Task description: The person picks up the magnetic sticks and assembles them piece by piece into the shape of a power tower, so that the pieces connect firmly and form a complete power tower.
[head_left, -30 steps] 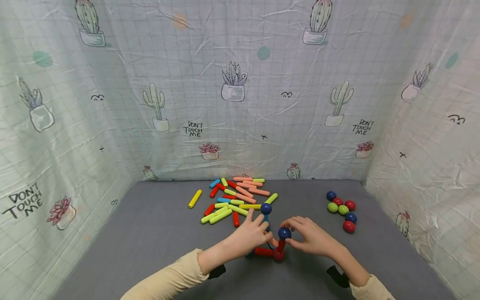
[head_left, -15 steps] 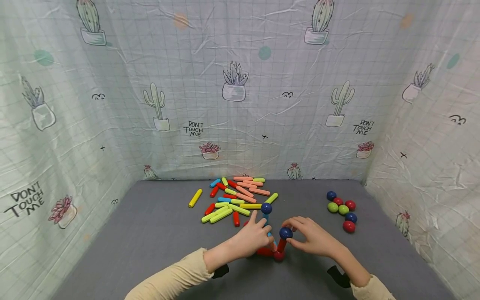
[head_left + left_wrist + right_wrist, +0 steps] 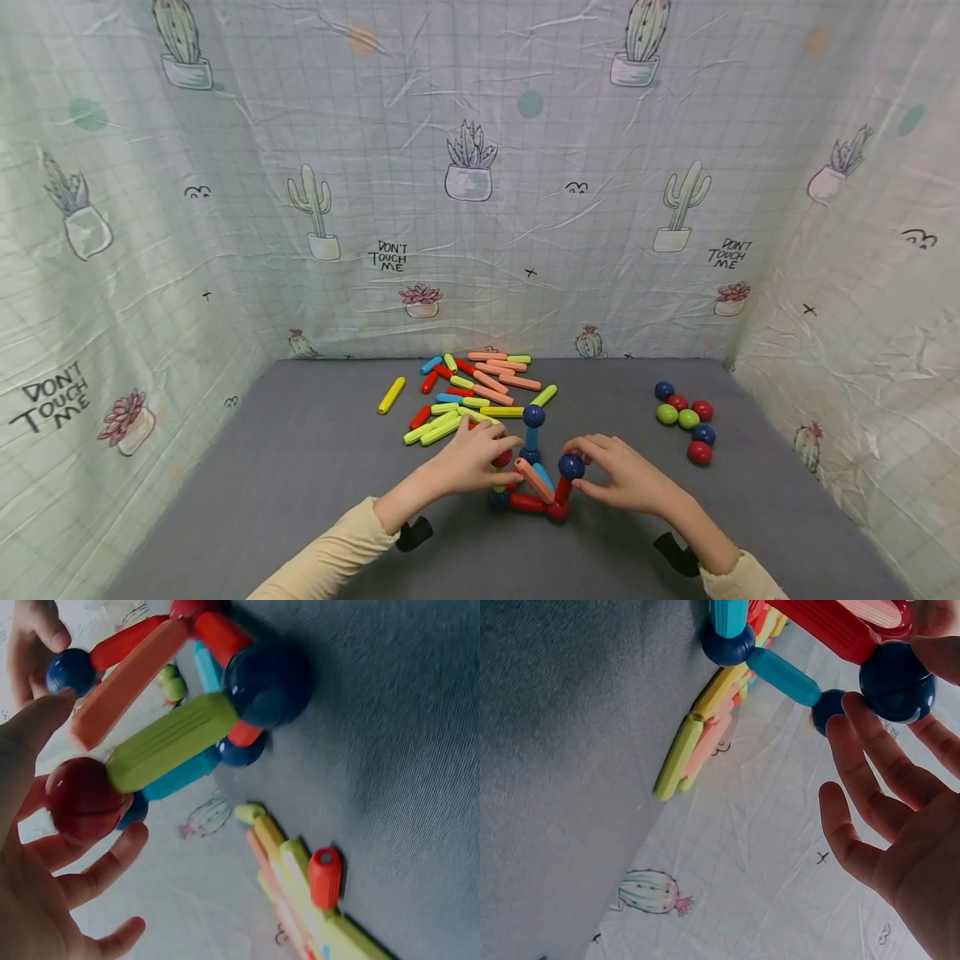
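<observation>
Magnetic sticks and balls form a frame on the table. My right hand (image 3: 626, 475) pinches the blue ball (image 3: 898, 681) topping a red stick (image 3: 825, 630). My left hand (image 3: 461, 460) spreads its fingers and thumb around the red ball (image 3: 84, 799) that tops a green stick (image 3: 172, 742); the index finger is partly hidden behind that ball. A salmon stick (image 3: 536, 481) leans up from the red corner ball (image 3: 557, 511), its other end free near the left thumb. Behind stands a light-blue stick (image 3: 531, 439) between two blue balls.
Loose sticks (image 3: 442, 429) in several colours lie piled behind the frame. One yellow stick (image 3: 392, 396) lies apart on the left. Loose red, blue and green balls (image 3: 688, 419) sit at the right. A patterned cloth (image 3: 480, 275) hangs around the grey table (image 3: 315, 467).
My left hand has left the salmon stick and moved left to the red ball, opening its fingers wider. The right hand stays on its blue ball.
</observation>
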Demonstrator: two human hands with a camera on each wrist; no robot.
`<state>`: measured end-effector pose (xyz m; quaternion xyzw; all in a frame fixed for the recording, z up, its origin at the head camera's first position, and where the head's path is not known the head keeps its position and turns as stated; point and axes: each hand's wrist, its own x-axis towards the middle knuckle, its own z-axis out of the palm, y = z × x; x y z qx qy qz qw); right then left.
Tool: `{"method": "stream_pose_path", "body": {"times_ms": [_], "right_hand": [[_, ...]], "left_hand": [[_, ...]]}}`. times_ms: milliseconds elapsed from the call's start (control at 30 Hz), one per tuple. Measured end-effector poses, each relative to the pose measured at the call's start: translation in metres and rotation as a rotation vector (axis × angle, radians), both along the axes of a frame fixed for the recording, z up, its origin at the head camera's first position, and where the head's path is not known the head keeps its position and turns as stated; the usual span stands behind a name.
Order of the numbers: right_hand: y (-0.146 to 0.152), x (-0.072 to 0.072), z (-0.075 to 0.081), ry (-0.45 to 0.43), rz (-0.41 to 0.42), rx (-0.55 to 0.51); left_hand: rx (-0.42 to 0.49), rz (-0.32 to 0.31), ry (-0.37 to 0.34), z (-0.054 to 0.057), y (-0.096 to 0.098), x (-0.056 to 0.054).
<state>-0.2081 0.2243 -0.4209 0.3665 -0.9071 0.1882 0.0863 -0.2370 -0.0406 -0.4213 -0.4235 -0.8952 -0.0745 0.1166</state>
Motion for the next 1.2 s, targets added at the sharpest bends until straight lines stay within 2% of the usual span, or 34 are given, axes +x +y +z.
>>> {"method": "stream_pose_path", "body": {"times_ms": [167, 433, 600, 733, 833, 933, 1000, 1067, 1200], "right_hand": [[-0.003, 0.0, -0.001, -0.029, 0.01, -0.009], [-0.008, 0.0, 0.0, -0.031, -0.001, -0.006], [-0.012, 0.0, 0.001, -0.047, -0.004, 0.005], [-0.012, 0.0, -0.002, -0.033, -0.006, 0.01], [-0.008, 0.0, -0.006, -0.025, -0.015, 0.01], [-0.001, 0.001, -0.013, -0.089, -0.014, -0.019], [0.005, 0.0, -0.019, -0.168, 0.007, -0.06], [0.009, -0.002, -0.026, -0.276, 0.039, -0.113], [0.009, -0.005, -0.04, -0.512, 0.095, -0.199]], "left_hand": [[0.049, -0.056, 0.027, -0.01, 0.007, 0.001], [0.084, -0.099, -0.023, -0.011, 0.008, 0.007], [0.083, -0.133, 0.029, -0.015, 0.006, 0.008], [0.088, -0.089, 0.108, -0.016, 0.004, 0.009], [0.12, -0.009, 0.086, -0.018, -0.002, 0.009], [0.155, 0.086, -0.044, -0.021, -0.01, 0.011], [0.205, 0.145, -0.206, -0.025, -0.016, 0.013], [0.288, 0.184, -0.42, -0.03, -0.021, 0.015], [0.523, 0.266, -0.976, -0.038, -0.025, 0.019]]}}
